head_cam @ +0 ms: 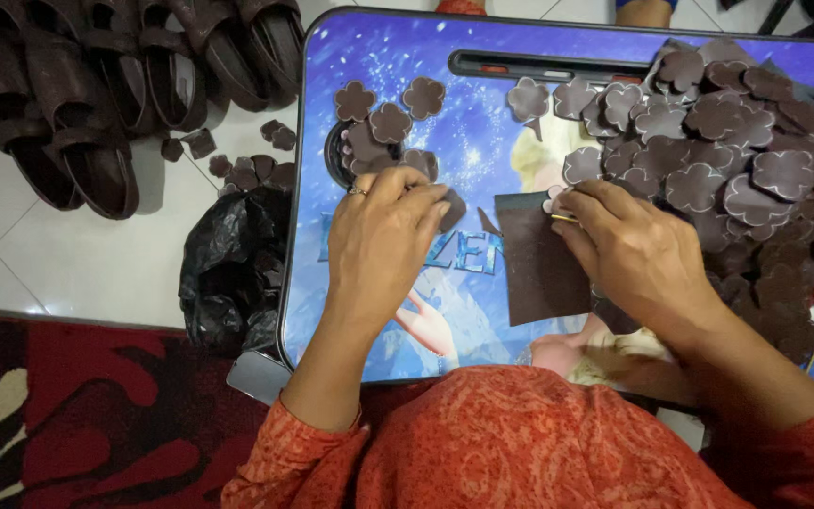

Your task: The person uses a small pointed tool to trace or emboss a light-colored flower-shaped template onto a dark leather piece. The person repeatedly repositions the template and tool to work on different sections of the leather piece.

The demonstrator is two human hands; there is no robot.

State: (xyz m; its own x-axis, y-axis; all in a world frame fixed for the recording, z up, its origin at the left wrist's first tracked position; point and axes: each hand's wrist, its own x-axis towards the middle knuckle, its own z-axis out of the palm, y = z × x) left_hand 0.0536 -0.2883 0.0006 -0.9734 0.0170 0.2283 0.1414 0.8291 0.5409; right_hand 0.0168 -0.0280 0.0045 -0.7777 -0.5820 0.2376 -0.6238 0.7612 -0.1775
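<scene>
Both hands curl closed: left hand (pixel 383 236) pinching a brown flower cutout (pixel 451 209), right hand (pixel 628 250) holding a brown sheet (pixel 534 264) (tray edge near).

My table (pixel 379 57) is bright blue with a cartoon print and pale sparkles. The flower cut-outs (pixel 708 141) and the flat sheet (pixel 534 264) are dark brown, as are the sandals (pixel 96 85). My sleeves (pixel 482 443) are orange-red paisley; the bag (pixel 233 264) is black, the rug (pixel 68 424) red, black and cream.
</scene>
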